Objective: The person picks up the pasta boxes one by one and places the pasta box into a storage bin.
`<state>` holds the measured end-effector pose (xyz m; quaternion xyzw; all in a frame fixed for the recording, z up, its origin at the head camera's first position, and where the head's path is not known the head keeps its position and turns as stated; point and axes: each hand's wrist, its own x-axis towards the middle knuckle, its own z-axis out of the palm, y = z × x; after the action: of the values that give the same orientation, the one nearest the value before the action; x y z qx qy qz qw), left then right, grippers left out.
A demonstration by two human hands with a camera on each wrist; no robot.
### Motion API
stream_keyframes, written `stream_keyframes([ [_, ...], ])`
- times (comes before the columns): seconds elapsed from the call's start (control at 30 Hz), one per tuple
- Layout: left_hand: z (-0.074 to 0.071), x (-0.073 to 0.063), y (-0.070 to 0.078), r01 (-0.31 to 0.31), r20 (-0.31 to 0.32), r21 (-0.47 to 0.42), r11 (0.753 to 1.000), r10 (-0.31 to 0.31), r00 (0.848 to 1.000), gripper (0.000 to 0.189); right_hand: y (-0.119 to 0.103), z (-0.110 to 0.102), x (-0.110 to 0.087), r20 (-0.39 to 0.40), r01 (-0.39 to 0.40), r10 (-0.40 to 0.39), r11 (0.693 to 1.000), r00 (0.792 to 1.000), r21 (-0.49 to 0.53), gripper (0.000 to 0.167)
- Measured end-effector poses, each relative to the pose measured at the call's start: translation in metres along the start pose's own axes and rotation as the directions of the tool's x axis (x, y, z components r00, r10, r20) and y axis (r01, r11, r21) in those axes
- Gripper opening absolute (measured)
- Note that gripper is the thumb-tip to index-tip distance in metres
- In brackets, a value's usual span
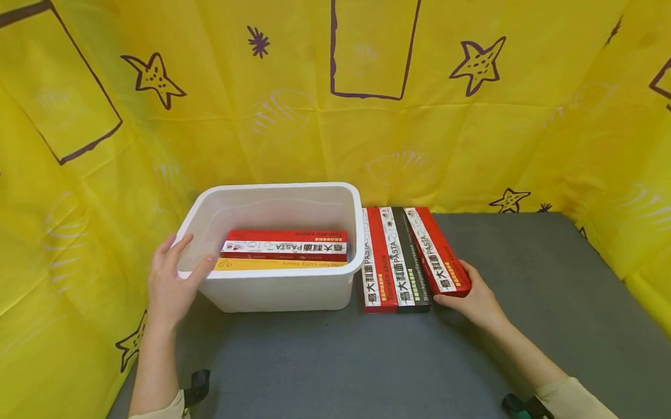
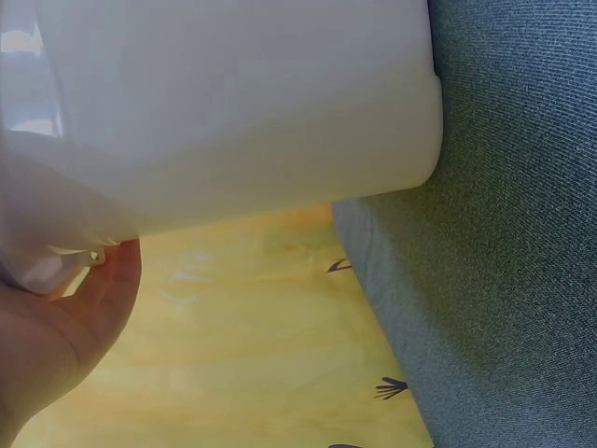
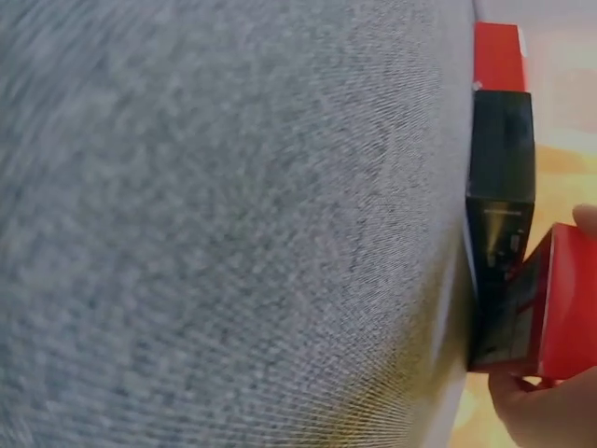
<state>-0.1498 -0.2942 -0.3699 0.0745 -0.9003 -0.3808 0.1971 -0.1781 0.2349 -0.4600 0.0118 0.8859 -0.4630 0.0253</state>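
Right hand (image 1: pixel 477 298) gripped the rightmost tomato-sauce pasta box (image 1: pixel 437 251) by its near end, so far end risked drooping; left hand (image 1: pixel 170 284) gripped white bin (image 1: pixel 277 295).

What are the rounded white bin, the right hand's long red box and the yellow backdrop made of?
Rounded white bin: probably smooth plastic, glossy highlights showing. Long red printed box: likely cardboard, satin, with crisp edges. Yellow patterned backdrop: creased, faintly shiny, so thin cloth or plastic sheeting; unclear which.
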Motion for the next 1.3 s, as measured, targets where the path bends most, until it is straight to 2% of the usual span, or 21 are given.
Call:
stream_keyframes([
  [0.37,0.0,0.0,0.0,-0.017,-0.013,-0.007,1.0,0.017,1.0,0.065,-0.005,-0.005,0.0,-0.032,-0.026,0.029,0.995,0.999,0.092,0.103],
  [0.67,0.0,0.0,-0.001,-0.015,-0.014,-0.012,1.0,0.015,1.0,0.065,-0.015,-0.009,-0.003,-0.049,-0.057,0.063,0.992,0.997,0.114,0.1],
  [1.0,0.0,-0.001,0.0,-0.022,-0.028,-0.017,1.0,0.022,0.999,0.065,-0.017,-0.013,-0.004,-0.167,-0.039,0.066,0.986,0.984,0.162,0.088],
  [1.3,0.001,-0.001,-0.001,-0.036,-0.038,-0.029,0.999,0.034,0.999,0.063,-0.024,-0.018,-0.009,-0.256,-0.003,0.089,0.948,0.963,0.318,0.077],
])
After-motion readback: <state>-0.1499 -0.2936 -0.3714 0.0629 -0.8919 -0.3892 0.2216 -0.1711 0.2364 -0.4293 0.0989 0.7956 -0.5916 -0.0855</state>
